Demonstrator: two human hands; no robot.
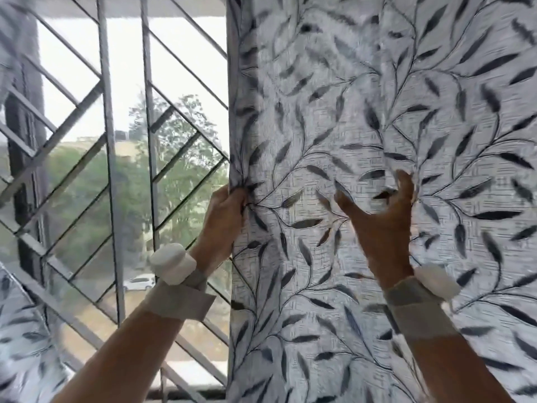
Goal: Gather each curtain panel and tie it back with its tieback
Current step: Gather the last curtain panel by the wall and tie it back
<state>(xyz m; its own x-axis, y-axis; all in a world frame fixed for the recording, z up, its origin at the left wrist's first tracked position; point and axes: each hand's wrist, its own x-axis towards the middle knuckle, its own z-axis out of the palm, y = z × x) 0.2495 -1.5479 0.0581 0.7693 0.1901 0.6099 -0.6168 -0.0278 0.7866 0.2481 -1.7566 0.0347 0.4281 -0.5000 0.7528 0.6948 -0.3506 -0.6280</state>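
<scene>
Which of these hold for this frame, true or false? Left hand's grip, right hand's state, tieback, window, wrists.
1. The left hand grips the curtain by its edge. True.
2. The right hand clutches a tieback. False: its fingers are spread, holding nothing; no tieback shows.
3. A metal grille covers the window. True.
4. The curtain is plain white. False: it carries a dark leaf print.
5. Both wrists are bare. False: each wears a white band.

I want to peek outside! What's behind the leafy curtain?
The leafy curtain hides whatever is behind it. Beside its edge, pinched by the left hand, you see the window grille, trees and a car.
</scene>
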